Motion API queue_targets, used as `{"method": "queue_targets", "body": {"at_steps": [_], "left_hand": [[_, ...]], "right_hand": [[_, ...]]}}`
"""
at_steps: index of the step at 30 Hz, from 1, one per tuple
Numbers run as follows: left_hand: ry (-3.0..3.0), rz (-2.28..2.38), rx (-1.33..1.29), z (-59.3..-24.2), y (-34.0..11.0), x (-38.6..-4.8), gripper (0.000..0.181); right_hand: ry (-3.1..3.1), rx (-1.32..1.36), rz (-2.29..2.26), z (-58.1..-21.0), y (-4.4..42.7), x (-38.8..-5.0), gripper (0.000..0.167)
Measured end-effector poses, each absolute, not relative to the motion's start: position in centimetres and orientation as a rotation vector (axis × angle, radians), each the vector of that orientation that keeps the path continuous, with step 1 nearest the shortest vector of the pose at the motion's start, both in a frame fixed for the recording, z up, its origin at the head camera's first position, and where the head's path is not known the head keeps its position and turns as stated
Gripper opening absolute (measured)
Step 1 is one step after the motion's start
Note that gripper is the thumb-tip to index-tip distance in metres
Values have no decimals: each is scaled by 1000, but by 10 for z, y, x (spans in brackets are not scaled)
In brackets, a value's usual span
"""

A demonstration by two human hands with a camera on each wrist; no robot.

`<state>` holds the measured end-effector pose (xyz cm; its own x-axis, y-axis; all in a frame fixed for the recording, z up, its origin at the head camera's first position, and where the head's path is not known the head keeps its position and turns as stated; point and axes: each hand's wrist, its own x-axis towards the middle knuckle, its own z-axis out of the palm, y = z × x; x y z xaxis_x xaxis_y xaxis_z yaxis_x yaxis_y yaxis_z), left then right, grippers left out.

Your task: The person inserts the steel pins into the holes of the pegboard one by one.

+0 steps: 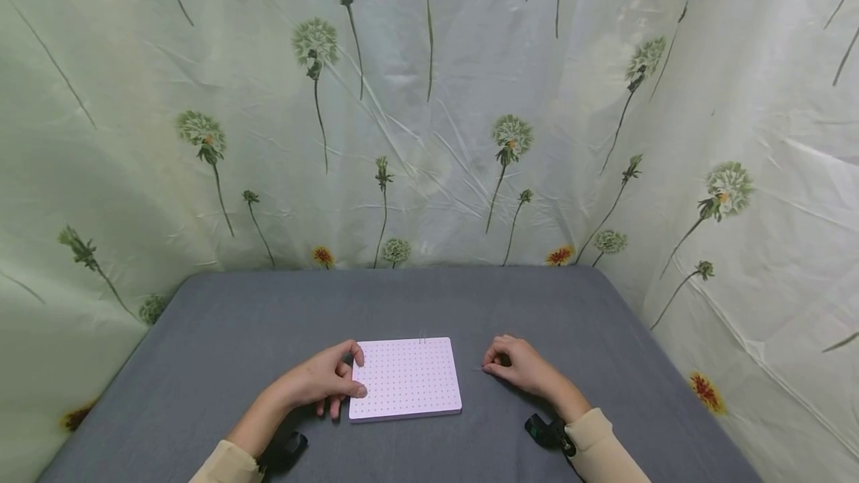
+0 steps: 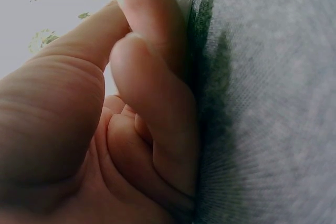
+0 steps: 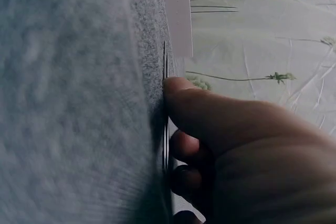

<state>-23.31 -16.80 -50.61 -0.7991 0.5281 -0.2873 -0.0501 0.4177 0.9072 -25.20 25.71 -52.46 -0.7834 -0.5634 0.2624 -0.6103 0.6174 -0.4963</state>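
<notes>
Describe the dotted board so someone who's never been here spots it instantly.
On the grey table, find the left hand. It touches the left edge of a pale pinkish rectangular board. Unlike the plain table around it, the board carries neat rows of small dots.

A pale, slightly glossy curtain hangs behind the table and along both sides, printed with long-stemmed dandelion heads, slim green buds and a few orange-red blooms low down. Fine creases cross the fabric, most thickly at the middle and right. Plain grey cloth covers the tabletop, whose far corners look rounded and whose back edge lies close to the curtain. Light is soft, brightest toward the upper right, with a greener cast on the left. In the right wrist view the printed stems run sideways (the camera sits turned).
</notes>
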Motion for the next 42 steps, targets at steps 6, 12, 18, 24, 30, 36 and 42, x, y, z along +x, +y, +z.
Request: {"method": "queue_targets", "body": {"at_steps": [6,12,18,24,30,36,42], "left_hand": [[2138,1380,383,-505,-167,-233,47],[2131,1388,393,-508,-168,-232,46],[2133,1391,391,-509,-168,-232,46],[2123,1393,384,-508,-168,-233,47],[2114,1392,384,-507,-167,-233,47],[2118,1387,387,-506,-167,-233,47],[2133,1381,386,-506,-167,-234,47]], "right_hand": [[-2735,1071,646,-521,253,-252,15],[-2701,1067,686,-523,253,-250,17],[-2738,1003,827,-524,255,-250,15],[-2769,930,1020,-525,258,-251,11],[-2742,856,1198,-526,260,-251,11],[-2633,947,1185,-526,261,-252,17],[-2660,850,1242,-523,259,-251,11]]}}
